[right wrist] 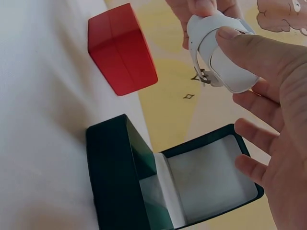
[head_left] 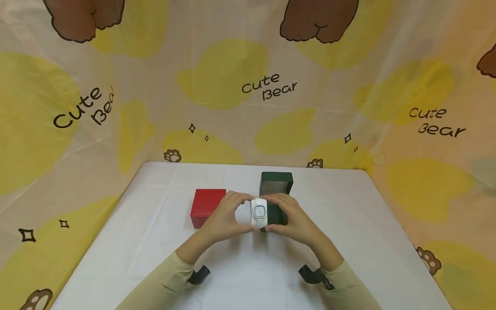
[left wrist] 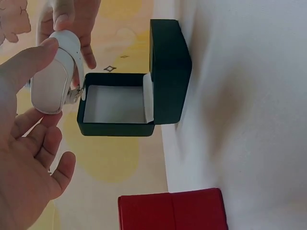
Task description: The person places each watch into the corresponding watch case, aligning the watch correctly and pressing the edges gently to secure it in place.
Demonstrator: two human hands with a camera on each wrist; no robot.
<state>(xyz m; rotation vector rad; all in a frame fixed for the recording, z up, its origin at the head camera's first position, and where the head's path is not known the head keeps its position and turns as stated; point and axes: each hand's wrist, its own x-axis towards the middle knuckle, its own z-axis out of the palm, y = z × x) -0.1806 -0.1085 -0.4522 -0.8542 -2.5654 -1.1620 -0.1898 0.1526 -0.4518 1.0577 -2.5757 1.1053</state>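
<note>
A white wristwatch (head_left: 259,211), wrapped around a white cushion (left wrist: 46,88), is held up above the table with its square face toward the head camera. My left hand (head_left: 224,218) grips one end of the cushion between thumb and fingers. From the other side, my right hand (head_left: 294,218) pinches the opposite end the same way. The strap's metal buckle (right wrist: 205,76) shows on the side in the right wrist view. Behind the hands stands a dark green box (head_left: 276,183) with its lid raised and a pale lining; the right hand covers part of it in the head view.
A closed red box (head_left: 207,202) sits left of the green one, partly behind the left hand. Both rest on a white-covered table (head_left: 162,258). Patterned yellow cloth (head_left: 217,86) surrounds the table at back and sides. Black mounts (head_left: 199,274) are strapped at the wrists.
</note>
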